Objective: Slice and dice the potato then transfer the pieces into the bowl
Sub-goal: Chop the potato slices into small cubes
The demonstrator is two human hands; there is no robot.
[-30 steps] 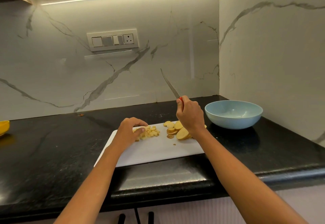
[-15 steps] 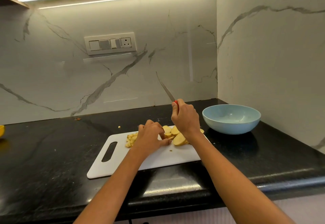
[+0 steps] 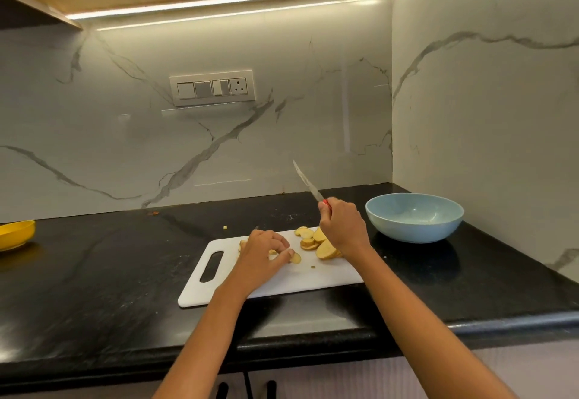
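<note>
Marble, white with grey veins, covers the two walls that meet in the corner behind our black desk point(image 3: 94, 289), and a switch panel point(image 3: 212, 87) sits on the back wall under a strip of light point(image 3: 228, 0) fixed beneath a wooden cabinet. On the desk lies a white cutting board point(image 3: 282, 286) with a handle slot at its left end. Our left hand point(image 3: 263, 254) rests on the board with its fingers point(image 3: 283, 246) curled over a potato slice point(image 3: 295, 258), pinching it against the board; whatever lies under the palm is hidden. Just right of it sits a heap of potato slices point(image 3: 316, 242). Our right hand point(image 3: 343, 226) hangs above that heap, its fingers clamped round the red handle of a knife point(image 3: 308, 184) whose blade points up and away towards the wall. A light blue bowl point(image 3: 413, 218) stands on the desk just right of the board, near the corner. A yellow dish point(image 3: 15, 234) sits well apart at the far left edge.
</note>
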